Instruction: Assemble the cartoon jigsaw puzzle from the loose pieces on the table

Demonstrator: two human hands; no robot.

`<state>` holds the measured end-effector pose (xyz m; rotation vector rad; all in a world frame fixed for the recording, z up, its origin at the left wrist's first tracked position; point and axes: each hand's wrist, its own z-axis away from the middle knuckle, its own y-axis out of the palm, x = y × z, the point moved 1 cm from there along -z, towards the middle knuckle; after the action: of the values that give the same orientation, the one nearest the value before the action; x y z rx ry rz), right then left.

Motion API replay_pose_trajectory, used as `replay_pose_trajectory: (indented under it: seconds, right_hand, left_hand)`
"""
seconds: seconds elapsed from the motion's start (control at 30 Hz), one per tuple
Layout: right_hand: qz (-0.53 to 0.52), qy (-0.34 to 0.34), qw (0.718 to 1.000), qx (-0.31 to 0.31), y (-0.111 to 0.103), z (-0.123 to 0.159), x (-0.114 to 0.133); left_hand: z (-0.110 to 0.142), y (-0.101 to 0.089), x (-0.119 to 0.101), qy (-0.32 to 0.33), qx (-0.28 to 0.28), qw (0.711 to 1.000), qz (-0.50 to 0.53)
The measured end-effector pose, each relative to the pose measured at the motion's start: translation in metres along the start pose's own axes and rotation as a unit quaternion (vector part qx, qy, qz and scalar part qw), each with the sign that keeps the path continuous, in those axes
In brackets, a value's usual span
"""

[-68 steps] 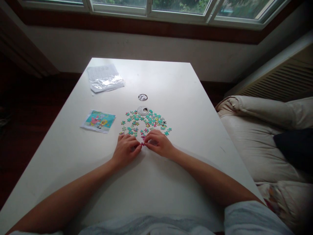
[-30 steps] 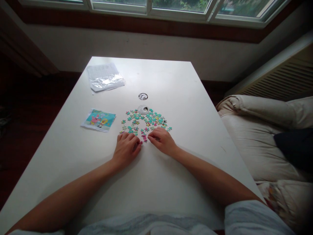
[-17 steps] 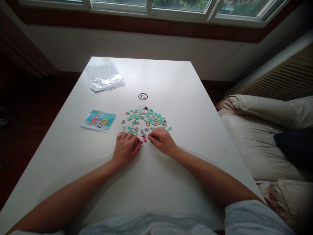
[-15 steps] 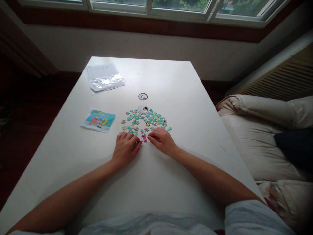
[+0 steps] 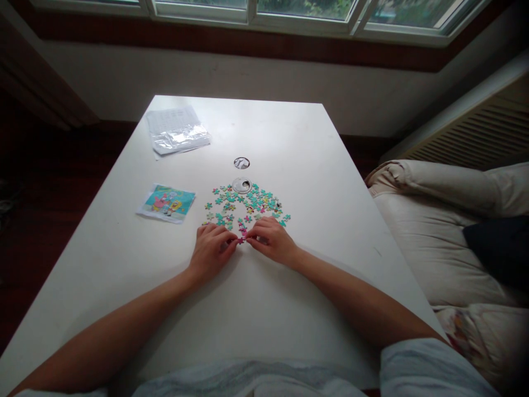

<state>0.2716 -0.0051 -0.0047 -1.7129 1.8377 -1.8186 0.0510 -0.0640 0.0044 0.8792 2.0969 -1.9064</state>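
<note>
Thumb and fingers of my left hand (image 5: 214, 244) pinch a small dark pink jigsaw puzzle piece (image 5: 241, 240) just above the white table. Opposite it, my right hand (image 5: 270, 239) has its thumb and forefinger pinched at the right side of the joined pink puzzle pieces (image 5: 243, 228). The held piece meets the lower end of these joined pieces; whether it is locked in, I cannot tell. Beyond my hands lie many loose puzzle pieces (image 5: 264, 199), mostly turquoise with some yellow and pink, in an arc. My hands cover a few of them.
A cartoon picture sheet (image 5: 167, 204) lies to the left on the white table (image 5: 314, 309). Behind it rests a clear plastic bag (image 5: 177, 132) with paper. Two round table inserts (image 5: 242, 186) sit at the middle. A beige sofa (image 5: 438, 242) stands at the right.
My right hand has moved slightly left and down, onto the pink pieces. The dark pink piece in my left hand has shifted a little right, against them.
</note>
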Motion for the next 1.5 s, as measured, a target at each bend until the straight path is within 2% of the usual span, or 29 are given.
replay_pose_trajectory:
  seconds: [0.23,0.5,0.83,1.13,1.5]
  right_hand:
    - [0.004,-0.015,1.0,0.022,0.002,0.0,0.001]
    - [-0.017,-0.012,1.0,0.006,0.004,0.0,0.003]
    - [-0.05,0.023,0.998,-0.002,0.002,-0.002,0.002]
    - [0.038,0.039,0.996,0.067,-0.01,-0.003,0.0]
    - [0.046,0.046,0.997,0.052,-0.005,-0.004,-0.002]
  left_hand:
    - [0.0,0.0,0.001,-0.003,-0.013,1.0,0.022]
    - [-0.001,0.001,0.0,-0.001,0.008,1.0,0.011]
    - [0.001,-0.001,-0.009,0.054,0.038,0.997,-0.039]
    - [0.005,0.004,-0.007,0.079,0.046,0.994,-0.061]
    - [0.006,0.007,-0.005,0.117,0.041,0.99,-0.062]
